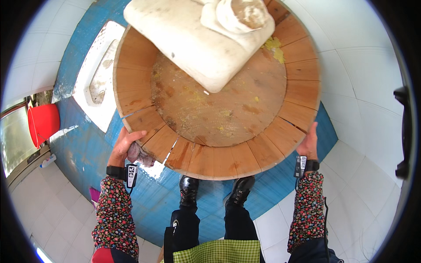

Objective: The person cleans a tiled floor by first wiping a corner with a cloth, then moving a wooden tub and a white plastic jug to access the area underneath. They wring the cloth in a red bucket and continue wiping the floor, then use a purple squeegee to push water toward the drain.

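A large round wooden tub, built of upright staves, stands before me with gaps between some of them. My left hand grips its left side, thumb over the rim, and a crumpled greyish-pink rag is bunched under that hand against the outside. On the right, my right hand clasps the outer wall; most of its fingers are hidden behind the tub. Inside the tub, toward the far side, rests a dirty white plastic jerrycan with a wide round neck. Yellow flakes and dark stains mark the tub's bottom.
A white squat toilet is set in the wet blue floor at left. Beyond it a red bucket stands near a white bottle. White tiled walls close in on the right.
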A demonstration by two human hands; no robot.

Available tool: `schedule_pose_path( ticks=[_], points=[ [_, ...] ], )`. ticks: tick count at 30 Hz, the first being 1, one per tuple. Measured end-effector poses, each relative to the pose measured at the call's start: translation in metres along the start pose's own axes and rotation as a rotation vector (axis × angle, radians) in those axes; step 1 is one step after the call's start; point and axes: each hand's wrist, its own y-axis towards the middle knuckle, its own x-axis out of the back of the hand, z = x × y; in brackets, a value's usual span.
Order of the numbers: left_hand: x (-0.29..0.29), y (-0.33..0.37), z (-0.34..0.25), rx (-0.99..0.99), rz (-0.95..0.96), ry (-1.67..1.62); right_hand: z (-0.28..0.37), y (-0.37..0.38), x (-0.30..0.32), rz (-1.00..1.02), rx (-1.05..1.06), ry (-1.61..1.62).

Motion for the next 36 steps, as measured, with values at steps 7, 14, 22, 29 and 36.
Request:
schedule_pose_path(
  ticks=[7, 14, 22, 29, 36],
  points=[
    [-0.009, 0.012, -0.002, 0.101, -0.108, 0.04, -0.008, 0.016, -0.004, -0.044, -0.024, -0.453],
    [-0.003, 0.008, 0.01, 0.11, -0.171, 0.055, -0.015, 0.027, -0.023, -0.111, 0.125, -0.47],
    [0.004, 0.003, 0.01, 0.056, -0.057, -0.053, -0.021, 0.021, -0.023, -0.098, 0.075, -0.489],
    [-0.013, 0.031, -0.027, 0.183, 0.123, 0.064, -0.027, -0.034, -0.009, -0.302, 0.042, -0.351],
    [-0.076, 0.047, -0.06, 0.129, 0.448, 0.131, -0.011, -0.165, 0.048, -0.685, 0.015, -0.262]
  ],
)
